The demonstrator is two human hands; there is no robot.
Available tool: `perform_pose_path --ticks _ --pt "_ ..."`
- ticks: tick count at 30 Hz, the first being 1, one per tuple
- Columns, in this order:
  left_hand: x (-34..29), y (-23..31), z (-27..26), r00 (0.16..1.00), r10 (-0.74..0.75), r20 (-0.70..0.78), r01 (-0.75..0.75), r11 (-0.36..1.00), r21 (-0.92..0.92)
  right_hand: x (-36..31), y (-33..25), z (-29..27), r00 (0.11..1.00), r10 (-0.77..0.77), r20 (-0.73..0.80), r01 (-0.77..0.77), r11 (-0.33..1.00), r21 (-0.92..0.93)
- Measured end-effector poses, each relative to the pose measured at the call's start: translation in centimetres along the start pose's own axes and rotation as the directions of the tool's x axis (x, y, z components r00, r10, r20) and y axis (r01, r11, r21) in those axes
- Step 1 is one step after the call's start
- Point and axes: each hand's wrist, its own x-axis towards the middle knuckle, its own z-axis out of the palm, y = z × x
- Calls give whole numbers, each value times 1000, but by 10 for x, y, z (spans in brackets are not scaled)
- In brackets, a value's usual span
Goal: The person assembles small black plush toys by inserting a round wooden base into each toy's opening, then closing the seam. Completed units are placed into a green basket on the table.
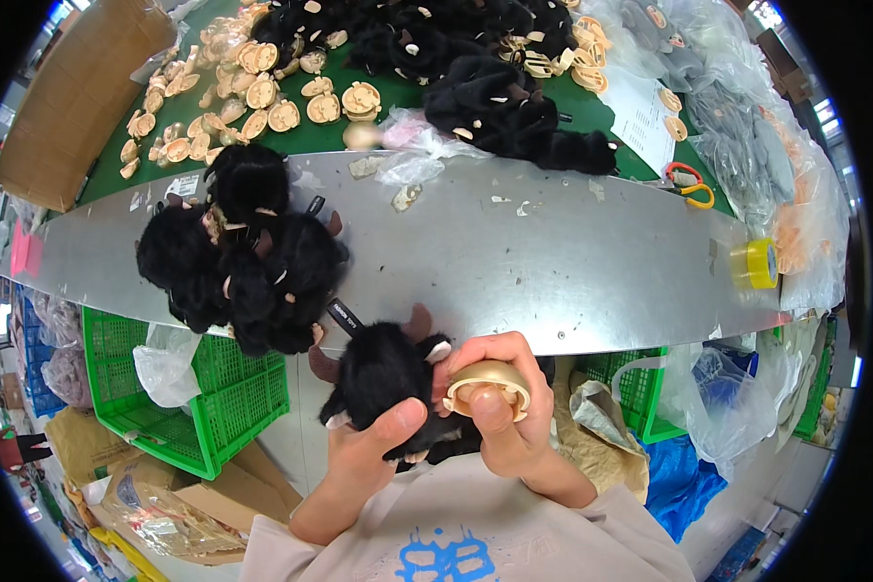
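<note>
A black plush bull toy (380, 373) with brown horns and pale ears is gripped by my left hand (364, 461), thumb pressed on the fur, just past the table's near edge. Beside it my right hand (526, 412) grasps a rounded gold-beige plastic shell (490, 376), its thumb at the hollow side. The shell is close to the toy's right side; whether they touch I cannot tell. A black strap tag (341, 318) sticks up from the toy. My left fingertips are hidden behind the plush.
More black plush toys (247, 257) are heaped on the metal table (456, 262) at left. Beige plastic shells (283, 115) and black plush skins (490, 97) cover the green mat behind. Scissors (691, 184) and yellow tape (759, 264) lie right. Green crates (179, 388) stand below.
</note>
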Motion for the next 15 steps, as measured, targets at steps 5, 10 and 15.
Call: perform_pose_path --ticks 5,10,15 --pt "-3 5 1 997 -65 -38 64 998 -26 1 -1 1 1000 -14 8 15 999 -40" --pt "-4 2 -5 997 -60 -53 58 997 -43 3 -3 0 1000 -21 7 21 997 -72" --pt "-4 1 -1 995 -9 -100 18 996 92 6 -6 -1 1000 17 -9 -17 999 -51"
